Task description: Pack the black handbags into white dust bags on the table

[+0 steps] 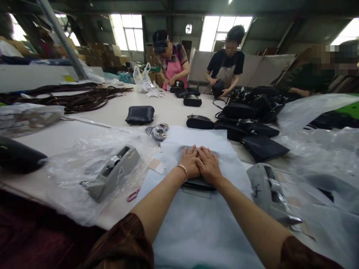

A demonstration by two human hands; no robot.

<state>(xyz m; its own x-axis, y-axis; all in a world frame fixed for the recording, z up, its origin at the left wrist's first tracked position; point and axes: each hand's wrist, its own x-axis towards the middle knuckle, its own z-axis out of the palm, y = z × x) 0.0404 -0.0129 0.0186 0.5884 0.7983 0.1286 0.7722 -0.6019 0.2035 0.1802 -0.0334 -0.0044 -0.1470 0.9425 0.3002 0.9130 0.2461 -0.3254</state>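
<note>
Pale-blue cloth [196, 224] lies mid-surface over a dark bag [196, 184]; my left hand [190, 162] and right hand [209, 166] press it flat, fingers extended, gripping nothing. I'd smooth outward, evenly.

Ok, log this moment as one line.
left hand: flat on pale fabric sheet | right hand: flat beside it, touching | under hands: dark bag | tape dispenser: left
</note>
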